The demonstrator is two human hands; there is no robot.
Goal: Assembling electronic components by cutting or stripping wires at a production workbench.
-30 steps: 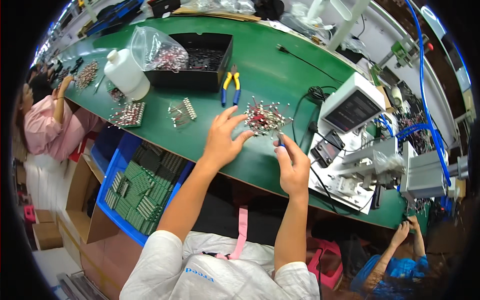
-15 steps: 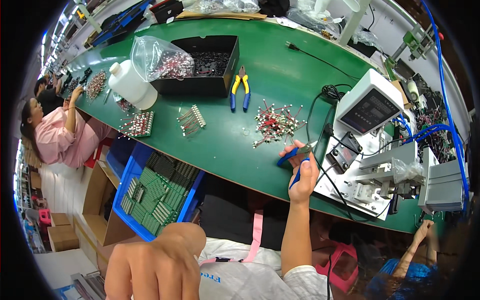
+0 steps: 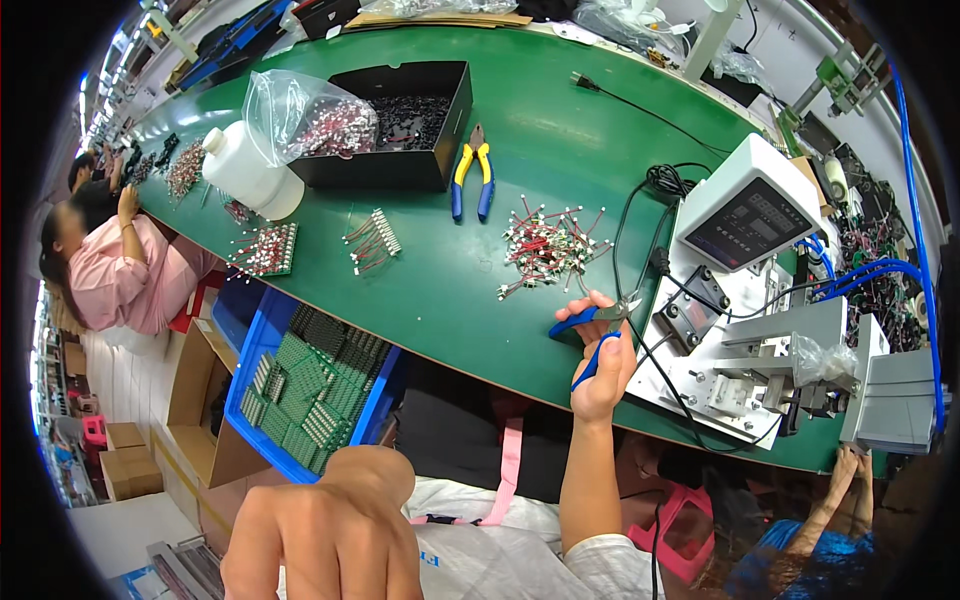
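My right hand holds blue-handled wire cutters over the table's near edge, the handles spread apart between thumb and fingers. Just beyond the cutters lies a loose heap of short red and black wires with white connectors. Close to the camera, my left hand is curled with its knuckles up; its fingertips, and anything in them, are hidden. Left of the heap are a small board strip with wires and a larger green board with red-wired connectors.
Yellow-and-blue pliers lie beside a black box of small black parts. A white bottle stands left. Below the table edge, a blue bin holds green circuit boards. At right stands a white machine with cables. Co-workers sit nearby.
The view has shifted slightly. My right hand still grips the cutters, their handles a little wider apart. My left hand has moved slightly right and stays curled.
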